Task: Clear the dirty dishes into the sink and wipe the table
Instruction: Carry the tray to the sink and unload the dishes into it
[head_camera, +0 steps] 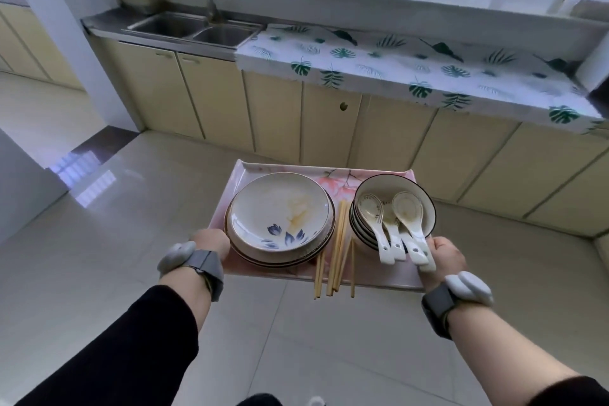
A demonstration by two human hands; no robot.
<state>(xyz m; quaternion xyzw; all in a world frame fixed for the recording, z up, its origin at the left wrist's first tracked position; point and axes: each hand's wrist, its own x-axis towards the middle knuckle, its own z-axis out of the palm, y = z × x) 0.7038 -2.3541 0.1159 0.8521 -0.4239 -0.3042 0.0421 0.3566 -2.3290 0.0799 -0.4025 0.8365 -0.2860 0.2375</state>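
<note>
Both hands, left hand (211,242) and right hand (448,255), grip the pink tray's (283,165) near corners well short of the sink (191,30), so any tilt could slide the overhanging chopsticks (336,247), stacked plates (280,217) or spoon-filled bowls (393,208) off.

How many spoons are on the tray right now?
3 spoons show, all in the top bowl at the tray's right: one on the left, one on the right, one handle between them. More may be hidden.
</note>
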